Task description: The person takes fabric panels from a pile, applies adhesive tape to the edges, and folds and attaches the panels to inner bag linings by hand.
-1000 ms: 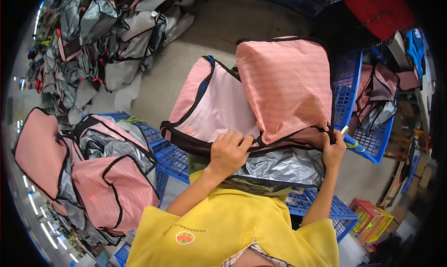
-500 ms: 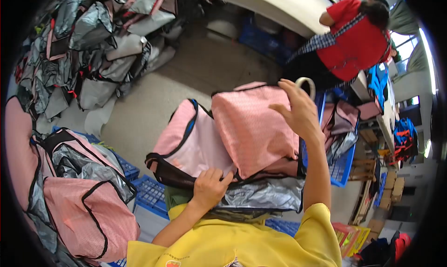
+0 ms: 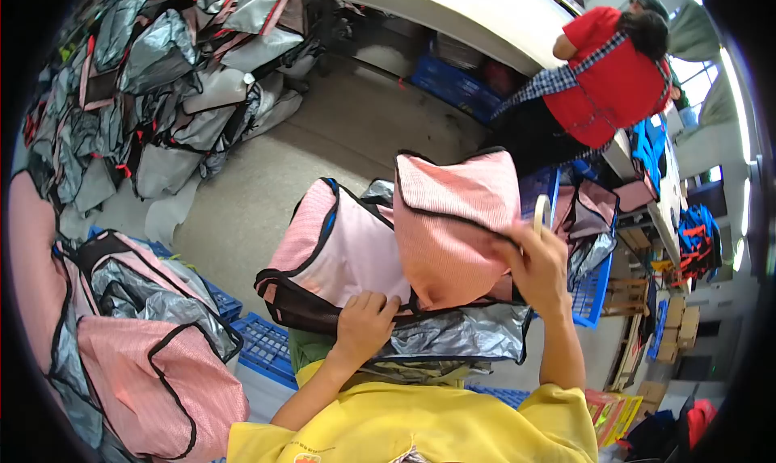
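Observation:
A pink insulated bag (image 3: 453, 245) with black piping and a silvery lining lies across my lap, its panels spread. My left hand (image 3: 366, 327) is closed on the bag's near edge, beside the black mesh strip (image 3: 299, 305). At the bag's right side, my right hand (image 3: 540, 269) has its fingers bent against the pink fabric, gripping it; the fingertips are partly hidden. A pale ring (image 3: 541, 212), like a roll of tape, shows just above my right hand. Silvery lining (image 3: 457, 335) hangs out below the pink panel.
More pink bags (image 3: 162, 374) are heaped at my left beside blue crates (image 3: 265, 346). A big pile of silver and pink bags (image 3: 178, 99) fills the back left. A blue crate (image 3: 594, 297) holds bags at right. A person in red (image 3: 602, 83) stands by a white table (image 3: 453, 6).
My right hand has moved down from the bag's top corner, and its spread fingers have closed on the fabric. The pink panel now bulges and folds over at its top. My left hand stays put.

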A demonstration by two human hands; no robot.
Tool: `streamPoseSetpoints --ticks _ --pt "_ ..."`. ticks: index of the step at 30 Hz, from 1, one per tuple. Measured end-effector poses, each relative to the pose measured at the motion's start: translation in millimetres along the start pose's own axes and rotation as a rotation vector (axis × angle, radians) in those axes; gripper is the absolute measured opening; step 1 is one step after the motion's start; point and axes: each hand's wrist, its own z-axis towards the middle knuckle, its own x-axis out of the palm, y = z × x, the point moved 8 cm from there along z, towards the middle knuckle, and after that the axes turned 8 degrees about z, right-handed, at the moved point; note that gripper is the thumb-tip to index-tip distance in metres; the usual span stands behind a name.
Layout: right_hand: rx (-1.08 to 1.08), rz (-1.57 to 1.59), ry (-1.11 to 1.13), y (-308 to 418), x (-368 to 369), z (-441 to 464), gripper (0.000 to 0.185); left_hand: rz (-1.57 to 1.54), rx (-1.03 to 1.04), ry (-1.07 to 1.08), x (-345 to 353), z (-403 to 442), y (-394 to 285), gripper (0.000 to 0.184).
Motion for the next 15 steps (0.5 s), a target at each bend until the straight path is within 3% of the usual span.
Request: streamPoseSetpoints --ticks 9,11,13,15 --pt "0.149 0.211 0.136 37 42 -159 0.025 -0.165 -0.085 0.176 -4 7 17 0.037" --pt "0.140 0.242 0.095 42 48 -169 0.025 -0.450 0.006 0.220 -26 20 7 0.040" --pt "0.131 0.274 0.040 48 49 -174 0.026 -0.492 -0.004 0.307 -25 12 23 0.036" --pt "0.077 0.217 0.052 57 49 -166 0.024 -0.744 -0.248 0.387 -22 13 57 0.025"
